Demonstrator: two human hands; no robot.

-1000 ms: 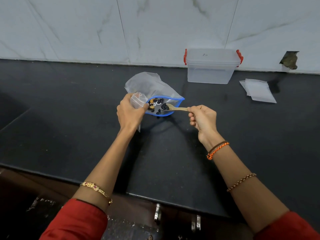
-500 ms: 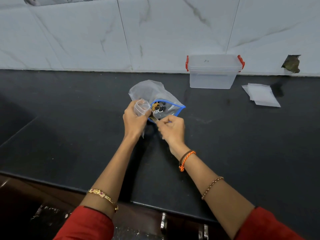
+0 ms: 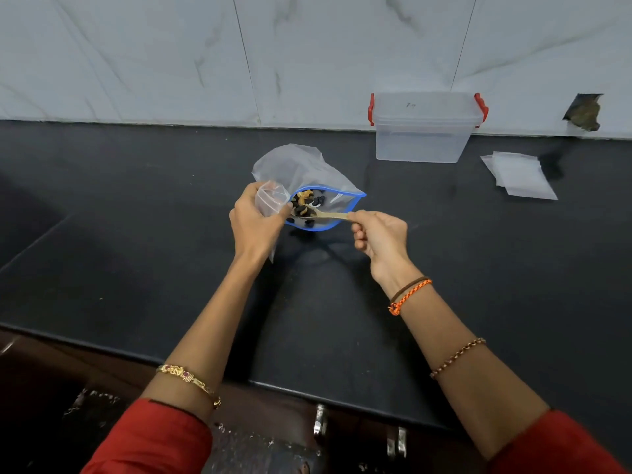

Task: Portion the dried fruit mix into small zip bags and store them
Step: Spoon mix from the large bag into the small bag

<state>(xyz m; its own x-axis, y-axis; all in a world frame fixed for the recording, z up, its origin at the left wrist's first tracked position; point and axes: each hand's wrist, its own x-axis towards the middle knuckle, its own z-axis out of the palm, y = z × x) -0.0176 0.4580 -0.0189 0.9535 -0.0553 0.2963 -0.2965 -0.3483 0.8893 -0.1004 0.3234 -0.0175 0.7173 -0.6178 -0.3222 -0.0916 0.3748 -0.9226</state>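
On the black counter (image 3: 136,217) my right hand (image 3: 379,236) pinches the spoon (image 3: 325,214), bowl pointing left toward the small zip bag (image 3: 270,200) my left hand (image 3: 254,224) grips.

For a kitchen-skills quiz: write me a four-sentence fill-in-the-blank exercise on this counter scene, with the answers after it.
1. The right hand holds a wooden ____ by its handle.
2. The large bag of dried fruit has a ____ rim.
3. The clear storage box by the wall has ____ latches.
4. The left hand grips a small zip ____.

Missing words: spoon; blue; red; bag
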